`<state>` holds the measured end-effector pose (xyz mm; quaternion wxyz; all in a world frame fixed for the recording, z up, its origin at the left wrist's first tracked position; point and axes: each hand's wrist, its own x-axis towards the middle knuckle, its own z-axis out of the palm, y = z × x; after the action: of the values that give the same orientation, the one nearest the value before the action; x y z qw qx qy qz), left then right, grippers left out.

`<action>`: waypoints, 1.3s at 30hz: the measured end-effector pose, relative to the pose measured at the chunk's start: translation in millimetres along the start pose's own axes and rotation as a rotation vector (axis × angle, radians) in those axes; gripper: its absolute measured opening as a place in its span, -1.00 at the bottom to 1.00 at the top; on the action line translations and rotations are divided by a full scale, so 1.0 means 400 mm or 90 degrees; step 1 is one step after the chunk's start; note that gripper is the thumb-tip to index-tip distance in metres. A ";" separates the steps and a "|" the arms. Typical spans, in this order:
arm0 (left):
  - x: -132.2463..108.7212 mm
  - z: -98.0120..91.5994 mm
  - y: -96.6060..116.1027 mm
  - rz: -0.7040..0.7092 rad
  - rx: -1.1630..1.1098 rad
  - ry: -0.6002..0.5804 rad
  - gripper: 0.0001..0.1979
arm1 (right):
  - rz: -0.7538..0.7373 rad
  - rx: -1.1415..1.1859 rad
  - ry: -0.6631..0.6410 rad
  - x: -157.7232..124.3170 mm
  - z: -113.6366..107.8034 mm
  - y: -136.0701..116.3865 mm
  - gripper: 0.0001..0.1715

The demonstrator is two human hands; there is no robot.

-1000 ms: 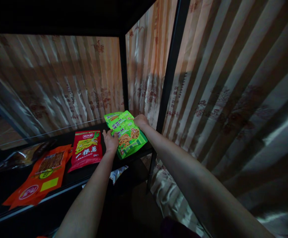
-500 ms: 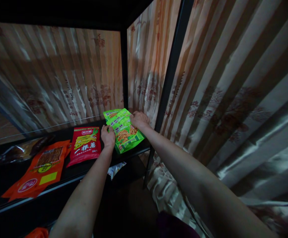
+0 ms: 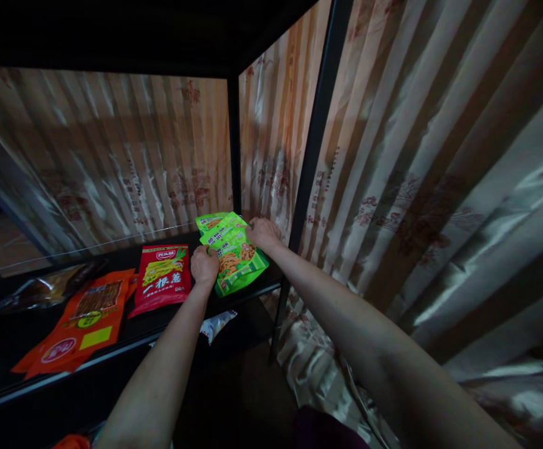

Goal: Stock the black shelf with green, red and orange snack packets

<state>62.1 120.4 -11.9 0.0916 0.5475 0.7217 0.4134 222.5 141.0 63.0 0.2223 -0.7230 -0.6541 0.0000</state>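
Note:
Bright green snack bags [image 3: 236, 257] lie overlapped at the right end of the black shelf. My left hand [image 3: 204, 265] is closed on the left edge of the front green bag, fingers curled. At the upper right edge of the same bag, my right hand [image 3: 262, 234] has its fingers closed on the packaging; part of its grip is hidden. Behind the front bag, another green bag [image 3: 209, 221] shows its top. A red snack bag [image 3: 161, 279] with a scallion picture lies just left of my left hand.
Orange snack bags [image 3: 81, 321] and a clear shiny package [image 3: 49, 285] lie farther left on the shelf [image 3: 126, 345]. A black post [image 3: 312, 146] stands beside my right arm, with a pleated curtain [image 3: 393, 187] behind it. A silvery packet [image 3: 217, 325] sits on a lower level.
My left fingers have closed in on the front green bag's edge. The right hand stays at its edge, and the bags have shifted slightly. The view has tilted a little upward.

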 end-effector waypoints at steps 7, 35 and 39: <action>-0.019 0.010 -0.010 0.066 0.031 -0.002 -0.61 | -0.034 0.003 -0.007 -0.021 -0.025 0.003 -0.60; -0.259 -0.142 -0.068 0.130 -0.079 -0.021 -0.67 | -0.195 0.274 0.130 -0.335 0.009 0.041 -0.61; -0.258 -0.147 -0.068 0.100 -0.074 -0.038 -0.66 | -0.068 0.378 0.124 -0.300 0.025 0.049 -0.57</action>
<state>48.0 0.3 -26.3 0.1123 0.6085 0.6481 0.4439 220.8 29.8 12.7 0.4853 -0.5876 -0.6381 0.1102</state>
